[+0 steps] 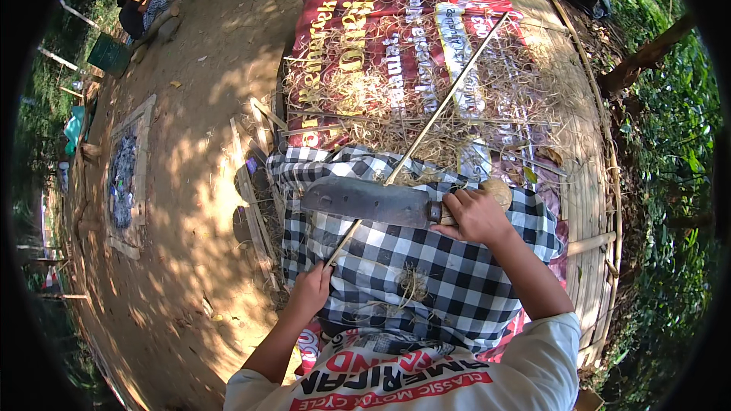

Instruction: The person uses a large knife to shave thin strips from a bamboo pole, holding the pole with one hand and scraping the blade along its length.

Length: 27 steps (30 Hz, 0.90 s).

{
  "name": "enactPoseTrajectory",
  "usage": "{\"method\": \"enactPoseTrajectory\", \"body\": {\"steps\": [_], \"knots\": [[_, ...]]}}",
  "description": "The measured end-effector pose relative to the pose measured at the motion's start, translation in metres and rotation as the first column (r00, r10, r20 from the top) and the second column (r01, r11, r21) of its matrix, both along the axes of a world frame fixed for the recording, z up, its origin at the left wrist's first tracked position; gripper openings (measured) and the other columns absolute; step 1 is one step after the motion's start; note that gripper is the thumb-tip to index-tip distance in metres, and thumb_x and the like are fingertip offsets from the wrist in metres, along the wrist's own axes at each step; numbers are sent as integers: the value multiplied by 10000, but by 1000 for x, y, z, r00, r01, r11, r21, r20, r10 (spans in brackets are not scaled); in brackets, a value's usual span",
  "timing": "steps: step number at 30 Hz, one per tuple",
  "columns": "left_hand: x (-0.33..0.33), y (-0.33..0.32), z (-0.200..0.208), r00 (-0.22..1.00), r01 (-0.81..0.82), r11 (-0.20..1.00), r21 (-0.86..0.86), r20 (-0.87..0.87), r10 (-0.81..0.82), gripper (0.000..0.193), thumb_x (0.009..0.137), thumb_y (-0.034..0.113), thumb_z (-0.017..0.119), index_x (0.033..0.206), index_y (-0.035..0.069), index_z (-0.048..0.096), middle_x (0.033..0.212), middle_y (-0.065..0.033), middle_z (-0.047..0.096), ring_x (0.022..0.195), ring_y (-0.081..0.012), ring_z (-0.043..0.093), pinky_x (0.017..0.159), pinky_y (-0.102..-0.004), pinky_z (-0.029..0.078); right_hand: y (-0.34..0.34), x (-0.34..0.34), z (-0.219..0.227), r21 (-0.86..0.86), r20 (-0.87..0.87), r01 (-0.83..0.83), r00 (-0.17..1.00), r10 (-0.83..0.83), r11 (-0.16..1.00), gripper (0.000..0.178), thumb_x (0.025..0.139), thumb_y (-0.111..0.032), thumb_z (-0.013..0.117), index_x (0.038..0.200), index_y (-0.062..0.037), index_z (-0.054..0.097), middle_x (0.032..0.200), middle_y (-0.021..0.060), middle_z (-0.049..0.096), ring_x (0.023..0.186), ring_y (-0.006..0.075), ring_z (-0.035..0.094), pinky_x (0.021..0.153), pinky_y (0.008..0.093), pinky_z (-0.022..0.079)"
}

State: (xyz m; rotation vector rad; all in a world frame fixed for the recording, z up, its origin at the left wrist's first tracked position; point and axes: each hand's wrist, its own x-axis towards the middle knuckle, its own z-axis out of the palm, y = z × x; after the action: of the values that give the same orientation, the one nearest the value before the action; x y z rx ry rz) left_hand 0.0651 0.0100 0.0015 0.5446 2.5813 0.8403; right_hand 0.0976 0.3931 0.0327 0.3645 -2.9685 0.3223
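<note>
A broad, dark-bladed machete (369, 202) lies level across my lap, its blade pointing left. My right hand (477, 215) is wrapped round its wooden handle, whose rounded, pale end shows beyond my fingers. Under the blade runs a long thin bamboo strip (449, 95), slanting from my lap up to the far right. The near end of that strip is gripped in my left hand (311, 289). A black and white checked cloth (411, 259) covers my legs, with a small tuft of shavings (412, 284) on it.
Ahead, curly shavings (365, 91) are strewn over a red printed banner (327, 30) on a slatted bamboo platform (586, 281). Loose bamboo pieces (255, 198) lean at its left edge. A framed ash pit (123, 179) lies on the dirt ground. Another person (135, 14) sits far left.
</note>
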Motion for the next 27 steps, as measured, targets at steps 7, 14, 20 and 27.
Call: {"method": "enactPoseTrajectory", "body": {"steps": [7,14,20,27], "knots": [[-7,1,5,999,37,999,-13,38,-36,216,953,171,525,840,-13,525,645,-256,574,636,-466,574,538,-525,432,22,2,-5,32,-43,2,999,-1,999,528,810,-567,646,833,-48,551,697,95,568,598,271,627,555,360,492],[0,3,-6,998,41,999,-36,-49,-42,205,937,139,533,796,-9,519,622,-246,569,611,-455,582,532,-518,445,-37,2,-11,-149,34,90,996,-86,985,533,835,-556,633,815,-30,553,652,110,586,555,273,622,489,380,496],[-1,-1,-2,999,34,999,-14,-22,-34,205,936,141,534,796,-9,524,620,-245,571,607,-449,584,526,-518,445,-32,-16,-11,-63,-6,27,1000,-27,998,557,843,-588,599,828,-34,556,647,111,585,549,288,622,501,386,503],[-7,11,-2,998,42,998,-52,-33,-44,205,938,147,530,804,-8,532,607,-245,567,608,-453,581,535,-519,446,-18,-9,-13,-77,78,170,983,-164,982,549,842,-573,616,838,-27,553,655,128,605,543,288,631,481,391,499]]}}
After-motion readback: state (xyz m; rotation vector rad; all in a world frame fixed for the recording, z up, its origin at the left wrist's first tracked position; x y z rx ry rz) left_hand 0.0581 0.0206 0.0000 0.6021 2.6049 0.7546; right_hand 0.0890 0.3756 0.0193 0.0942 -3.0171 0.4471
